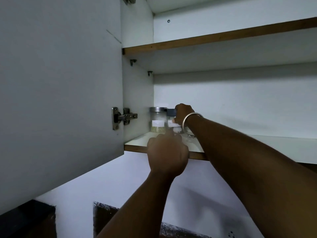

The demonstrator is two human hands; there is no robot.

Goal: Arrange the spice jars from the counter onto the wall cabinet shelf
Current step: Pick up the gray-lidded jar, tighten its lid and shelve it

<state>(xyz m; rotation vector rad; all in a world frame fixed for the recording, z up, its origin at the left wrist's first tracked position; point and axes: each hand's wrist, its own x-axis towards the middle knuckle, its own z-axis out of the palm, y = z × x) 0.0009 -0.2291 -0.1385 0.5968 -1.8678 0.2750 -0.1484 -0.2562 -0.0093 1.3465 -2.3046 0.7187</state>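
Two glass spice jars stand at the back left corner of the lower cabinet shelf (137, 143). The left jar (158, 120) has a silver lid, a white label and yellow-green contents. Beside it, the second jar (172, 121) has a dark lid and a white label. My right hand (183, 114), with a metal bangle on the wrist, is closed around this second jar from the right. My left hand (167, 152) rests on the shelf's front edge with its fingers curled and one finger reaching toward the jars; it holds nothing.
The open cabinet door (60, 91) hangs to the left with its hinge (123, 117) near the jars. An upper shelf (214, 38) runs above. The lower shelf stretches bare to the right. White wall and a dark counter edge (25, 217) lie below.
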